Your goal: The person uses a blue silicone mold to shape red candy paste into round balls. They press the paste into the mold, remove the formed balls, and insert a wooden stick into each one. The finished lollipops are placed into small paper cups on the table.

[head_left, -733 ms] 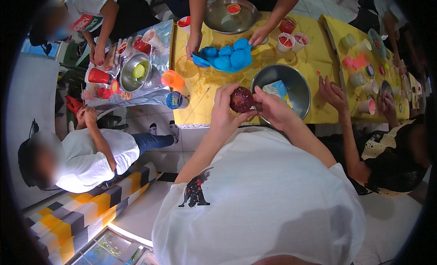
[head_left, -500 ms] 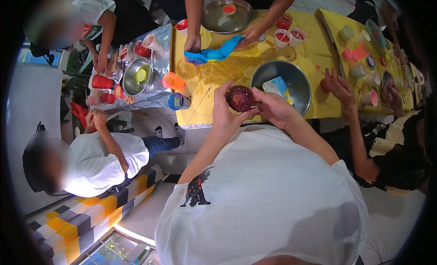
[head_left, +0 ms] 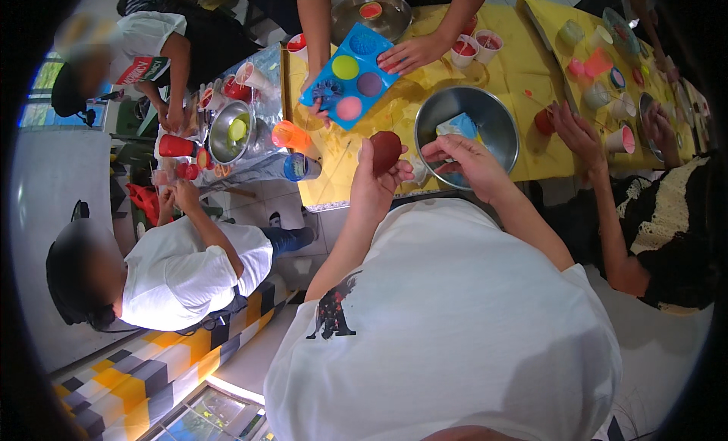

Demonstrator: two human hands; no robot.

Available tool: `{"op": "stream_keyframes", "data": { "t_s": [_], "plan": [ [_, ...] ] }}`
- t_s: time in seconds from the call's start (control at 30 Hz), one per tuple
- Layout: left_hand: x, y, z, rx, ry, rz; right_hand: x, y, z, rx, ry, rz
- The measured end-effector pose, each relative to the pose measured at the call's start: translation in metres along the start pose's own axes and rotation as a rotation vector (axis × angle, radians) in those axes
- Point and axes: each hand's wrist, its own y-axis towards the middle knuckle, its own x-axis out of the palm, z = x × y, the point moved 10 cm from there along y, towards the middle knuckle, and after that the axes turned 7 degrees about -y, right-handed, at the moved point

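A dark red, round molded disc rests upright in my left hand, its plain smooth side showing, with the fingers curled round its edge. My right hand is apart from the disc, half curled with fingers separated and nothing visible in it. It hovers at the near rim of a steel bowl, which holds a blue, white and yellow packet. Across the table, another person's hands hold a blue mold with round cavities, some filled with yellow-green, purple and pink pieces.
An orange cup and a blue cup stand at the table's left edge. White cups of red stuff are at the far side, near a steel basin. At right, a neighbor's hand is close to the bowl.
My right hand has let go of the disc and moved right. The disc has turned from its patterned side to its plain side. The other person's mold has been turned, showing its cavities.
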Motion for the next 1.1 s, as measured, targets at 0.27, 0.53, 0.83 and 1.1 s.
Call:
{"op": "stream_keyframes", "data": {
  "t_s": [0.27,0.53,0.83,1.1],
  "plan": [
    [0.003,-0.002,-0.028,-0.158,-0.092,0.007,-0.009,-0.01,0.005,0.011,-0.007,0.049],
    [0.008,-0.008,-0.041,-0.238,-0.05,-0.038,-0.016,-0.013,0.008,0.034,-0.036,0.089],
    [0.021,-0.014,-0.057,-0.359,-0.064,-0.098,-0.006,-0.015,-0.005,-0.104,-0.061,0.05],
    [0.021,-0.014,-0.062,-0.364,-0.025,-0.131,0.01,-0.024,-0.025,-0.309,-0.344,0.01]
  ]
}}
